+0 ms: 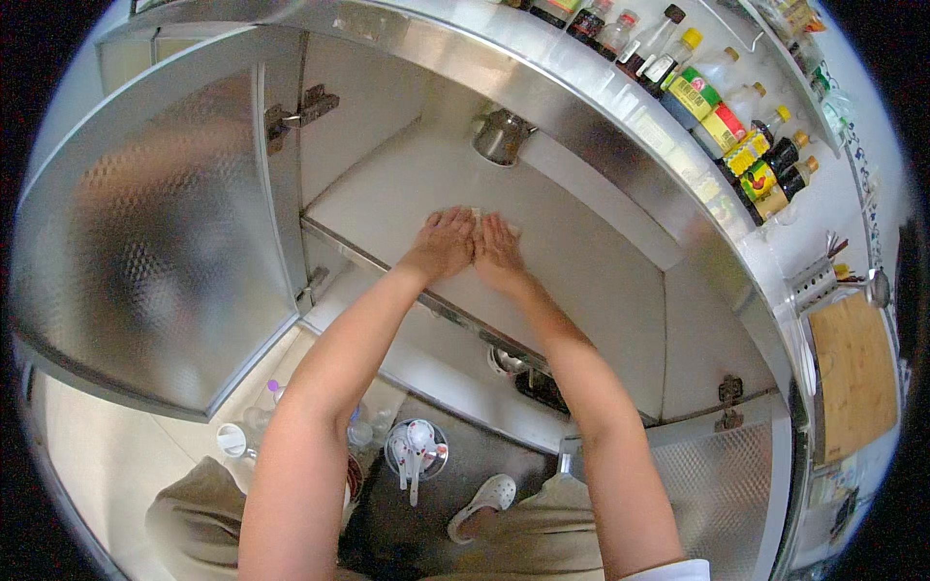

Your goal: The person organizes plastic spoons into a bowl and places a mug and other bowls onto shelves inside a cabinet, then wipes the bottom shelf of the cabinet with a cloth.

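Both of my arms reach into an open cabinet under a counter. My left hand (441, 243) and my right hand (498, 250) lie side by side, palms down, on a light cloth (476, 213) that rests on the cabinet shelf (581, 290). Only small bits of the cloth show between and beside the fingers; the rest is hidden beneath the hands. Toward the back of the shelf stands a metal pot (501, 138). The shelf's metal front edge (465, 317) runs under my forearms.
Textured cabinet doors stand open at left (145, 232) and lower right (719, 486). Below the shelf are a metal bowl (504, 361) and a dark object. A bowl of spoons (416, 450) and plastic containers stand on the floor. Sauce bottles (690, 94) and a wooden cutting board (851, 378) are on the counter.
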{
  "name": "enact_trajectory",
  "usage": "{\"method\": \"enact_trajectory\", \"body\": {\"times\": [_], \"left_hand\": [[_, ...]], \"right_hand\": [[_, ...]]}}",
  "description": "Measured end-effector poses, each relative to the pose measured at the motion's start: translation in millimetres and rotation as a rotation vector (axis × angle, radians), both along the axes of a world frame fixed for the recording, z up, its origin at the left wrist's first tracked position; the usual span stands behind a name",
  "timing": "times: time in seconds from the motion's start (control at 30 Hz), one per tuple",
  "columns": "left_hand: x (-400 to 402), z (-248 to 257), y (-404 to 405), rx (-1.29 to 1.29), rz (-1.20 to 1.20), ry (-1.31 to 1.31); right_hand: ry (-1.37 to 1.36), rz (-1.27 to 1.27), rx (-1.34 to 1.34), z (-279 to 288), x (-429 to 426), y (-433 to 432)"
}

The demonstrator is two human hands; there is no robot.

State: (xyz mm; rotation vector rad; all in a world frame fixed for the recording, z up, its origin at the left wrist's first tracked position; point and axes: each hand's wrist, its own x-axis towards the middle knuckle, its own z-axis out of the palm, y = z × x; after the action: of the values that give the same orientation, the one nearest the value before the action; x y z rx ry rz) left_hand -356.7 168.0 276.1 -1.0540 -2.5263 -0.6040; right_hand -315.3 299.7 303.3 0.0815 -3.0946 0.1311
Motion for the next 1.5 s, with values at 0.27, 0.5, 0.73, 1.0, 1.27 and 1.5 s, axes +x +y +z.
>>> {"method": "enact_trajectory", "body": {"times": [0.27, 0.5, 0.73, 1.0, 1.27, 1.5], "left_hand": [[-3, 13, 41, -0.024, -0.025, 0.042], [-37, -2, 84, 0.054, -0.013, 0.052], [-70, -4, 126, 0.077, -0.066, -0.052], [-100, -13, 169, 0.181, 0.091, 0.000], [-111, -9, 189, 0.045, 0.219, -0.147], [-103, -2, 202, 0.081, 0.157, -0.237]], "right_hand": [[-0.005, 0.062, 0.326, -22, -22, 69], [-0.067, -0.037, 0.021, -3, -41, 80], [-0.021, 0.062, -0.150, -21, -80, 125], [0.128, 0.219, 0.229, -39, -125, 188], [0.017, 0.076, -0.280, -28, -128, 180], [0.011, -0.010, -0.069, -30, -119, 208]]}}
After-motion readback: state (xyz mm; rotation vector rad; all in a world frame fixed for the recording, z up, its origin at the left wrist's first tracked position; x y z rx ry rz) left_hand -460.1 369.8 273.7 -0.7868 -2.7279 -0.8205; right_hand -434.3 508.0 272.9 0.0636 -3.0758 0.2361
